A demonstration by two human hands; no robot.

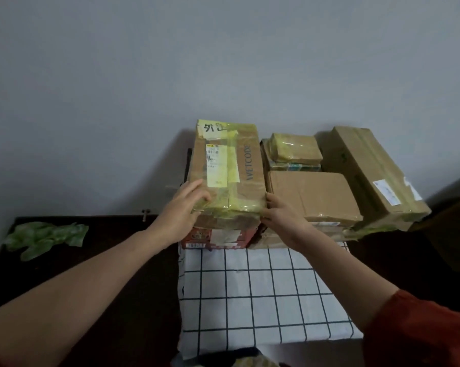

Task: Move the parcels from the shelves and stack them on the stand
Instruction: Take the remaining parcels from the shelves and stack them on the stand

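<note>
Left hand [182,207]: straight fingers laid over the near left corner of the taped box [231,176]. Right hand [279,215]: curled round the near right corner. The hands are apart, one per side, probably to square the load. Box: on a red box [218,238], on the stand [263,292]. Just right: flat box [311,194], small parcel [295,145] and long box [369,173], crowding the right hand. Left: green gloves [46,237] on the table [104,260].
</note>
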